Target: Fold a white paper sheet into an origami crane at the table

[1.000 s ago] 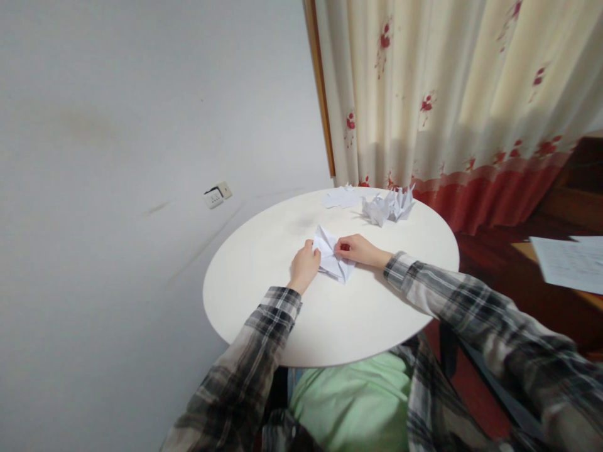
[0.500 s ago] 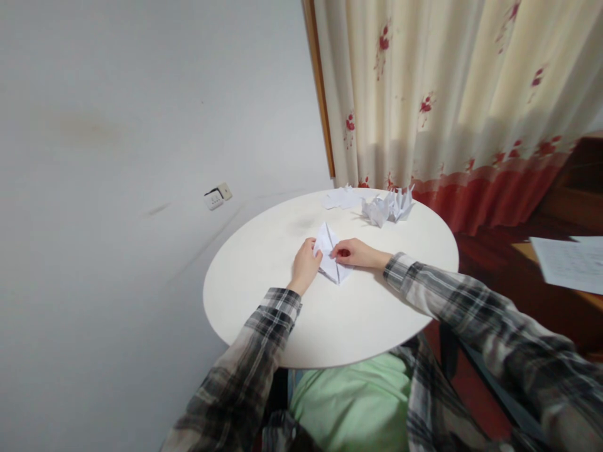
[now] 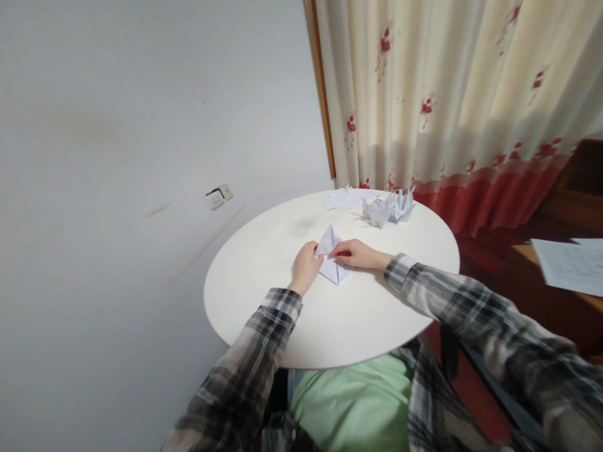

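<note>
Floral curtains [image 3: 452, 94] hang beyond a round white table [image 3: 264, 270]; at mid-surface, the left hand [image 3: 305, 269] grasps a folded white paper [image 3: 335, 273] by its left edge while the right hand [image 3: 358, 254] pinches it near the centre.

Wht wall [image 3: 117, 150] w/ outlet [image 3: 215, 200], flwr-print curtain [image 3: 452, 81]

Back from the bare fingers [image 3: 343, 246], the close-fitting cuffs [image 3: 282, 301] of a plaid shirt [image 3: 426, 389] begin, checked in black, grey and off-white with thin pale lines. Its long sleeves [image 3: 471, 301] widen and crease farther from the fingers. Well behind them, within the shirt's open front, shows a light mint-green top [image 3: 351, 395], softly wrinkled.
</note>
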`<state>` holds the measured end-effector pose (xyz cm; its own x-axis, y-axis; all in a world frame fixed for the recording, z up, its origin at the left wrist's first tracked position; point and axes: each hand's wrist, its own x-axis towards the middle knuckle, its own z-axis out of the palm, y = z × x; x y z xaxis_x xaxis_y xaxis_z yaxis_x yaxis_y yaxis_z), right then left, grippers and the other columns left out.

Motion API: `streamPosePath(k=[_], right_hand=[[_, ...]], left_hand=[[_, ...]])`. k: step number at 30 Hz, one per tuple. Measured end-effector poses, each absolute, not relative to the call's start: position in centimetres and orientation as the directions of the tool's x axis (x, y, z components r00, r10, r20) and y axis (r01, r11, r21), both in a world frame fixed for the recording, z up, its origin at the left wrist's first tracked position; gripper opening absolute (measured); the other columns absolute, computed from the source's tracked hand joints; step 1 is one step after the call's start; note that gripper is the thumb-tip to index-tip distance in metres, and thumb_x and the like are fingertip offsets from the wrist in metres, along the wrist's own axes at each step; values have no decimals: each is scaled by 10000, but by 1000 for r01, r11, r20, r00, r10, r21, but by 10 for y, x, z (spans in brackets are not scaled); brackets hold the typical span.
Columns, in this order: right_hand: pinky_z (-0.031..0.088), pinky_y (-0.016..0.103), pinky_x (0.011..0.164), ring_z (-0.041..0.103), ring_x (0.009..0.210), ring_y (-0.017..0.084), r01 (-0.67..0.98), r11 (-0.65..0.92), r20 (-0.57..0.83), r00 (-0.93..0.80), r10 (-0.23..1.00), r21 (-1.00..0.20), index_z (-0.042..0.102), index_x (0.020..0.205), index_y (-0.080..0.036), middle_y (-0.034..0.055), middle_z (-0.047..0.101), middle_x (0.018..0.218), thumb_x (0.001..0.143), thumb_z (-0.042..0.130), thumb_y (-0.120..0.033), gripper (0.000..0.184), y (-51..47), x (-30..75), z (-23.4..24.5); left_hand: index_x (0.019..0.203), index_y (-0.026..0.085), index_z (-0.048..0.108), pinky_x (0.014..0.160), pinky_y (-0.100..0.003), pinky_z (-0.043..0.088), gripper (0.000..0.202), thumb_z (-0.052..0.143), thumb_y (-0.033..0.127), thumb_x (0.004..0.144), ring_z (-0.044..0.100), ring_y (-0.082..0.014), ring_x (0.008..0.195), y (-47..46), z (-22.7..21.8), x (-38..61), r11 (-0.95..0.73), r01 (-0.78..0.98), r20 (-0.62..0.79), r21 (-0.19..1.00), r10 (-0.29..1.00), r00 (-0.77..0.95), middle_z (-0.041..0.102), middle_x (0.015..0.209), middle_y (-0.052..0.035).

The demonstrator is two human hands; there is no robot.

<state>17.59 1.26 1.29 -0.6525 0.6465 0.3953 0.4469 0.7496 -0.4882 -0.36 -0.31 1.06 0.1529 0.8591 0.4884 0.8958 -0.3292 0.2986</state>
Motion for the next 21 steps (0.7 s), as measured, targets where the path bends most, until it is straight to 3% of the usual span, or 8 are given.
streamPosePath(k=[7, 21], right_hand=[[378, 198, 665, 518, 685, 99, 428, 762, 434, -639, 635, -485, 651, 914, -150, 30, 636, 821, 749, 494, -185, 230, 11, 176, 14], [384, 198, 652, 519, 649, 94, 430, 741, 394, -649, 651, -515, 644, 954, -165, 22, 647, 832, 750, 494, -206, 256, 9, 176, 15]], left_hand=[[833, 161, 500, 751, -273, 387, 119, 491, 206, 723, 515, -175, 843, -2, 9, -4, -273, 933, 502, 234, 856, 124, 563, 849, -57], [780, 171, 499, 666, -238, 377, 76, 478, 224, 730, 512, -134, 720, -1, 10, -5, -290, 900, 520, 325, 850, 86, 566, 756, -13]])
